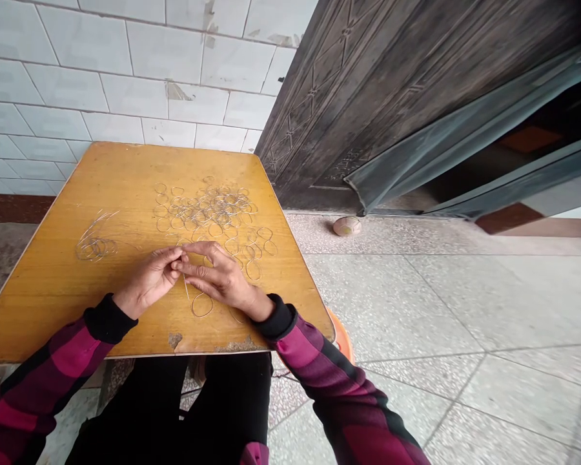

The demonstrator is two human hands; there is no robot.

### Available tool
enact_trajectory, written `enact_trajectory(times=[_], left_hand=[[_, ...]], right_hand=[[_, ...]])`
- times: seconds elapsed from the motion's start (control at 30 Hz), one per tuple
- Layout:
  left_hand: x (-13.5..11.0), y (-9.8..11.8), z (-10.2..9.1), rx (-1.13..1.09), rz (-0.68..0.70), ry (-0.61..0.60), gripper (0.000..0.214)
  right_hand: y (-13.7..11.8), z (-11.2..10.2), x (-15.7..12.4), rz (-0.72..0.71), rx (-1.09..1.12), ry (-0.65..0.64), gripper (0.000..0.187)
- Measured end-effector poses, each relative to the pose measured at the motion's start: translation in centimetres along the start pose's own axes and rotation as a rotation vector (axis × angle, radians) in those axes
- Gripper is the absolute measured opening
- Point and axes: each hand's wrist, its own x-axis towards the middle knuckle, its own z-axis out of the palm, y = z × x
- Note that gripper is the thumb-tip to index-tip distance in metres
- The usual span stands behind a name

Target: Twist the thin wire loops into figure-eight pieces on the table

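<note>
Above the near half of the yellow wooden table (140, 323), my left hand (148, 278) pinches a thin wire (186, 290) between thumb and fingertips. Meeting it there, my right hand (223, 276) has thumb and fingers closed on the same wire. One end hangs down from the fingertips. Just below, a round wire loop (202, 315) shows; I cannot tell whether it joins the held wire. Beyond my right hand lies a spread pile of wire rings (223, 205). Left of my left hand is a bundle of loose wires (97, 248).
A white tiled wall (164, 55) stands behind the table. To the right are a dark carved door (339, 77) and a hanging curtain (416, 168). A pale ball-like object (347, 226) rests on the floor. Something orange (341, 336) shows beside the table's right corner.
</note>
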Motion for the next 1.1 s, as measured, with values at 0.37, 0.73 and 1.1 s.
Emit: enact_trajectory(times=[0.37,0.73,1.1], left_hand=[[0.3,-0.3,-0.2,-0.026,0.001,0.066,0.012],[-0.7,0.7,0.9,0.259,0.237,0.182,0.022],[-1.0,0.4,0.3,0.933,0.578,0.265,0.006]], right_hand=[[0.0,-0.1,0.4,-0.079,0.075,0.047,0.02],[-0.3,-1.3,0.5,0.076,0.517,0.023,0.021],[-0.4,-0.3,-0.1,0.447,0.394,0.246,0.024]])
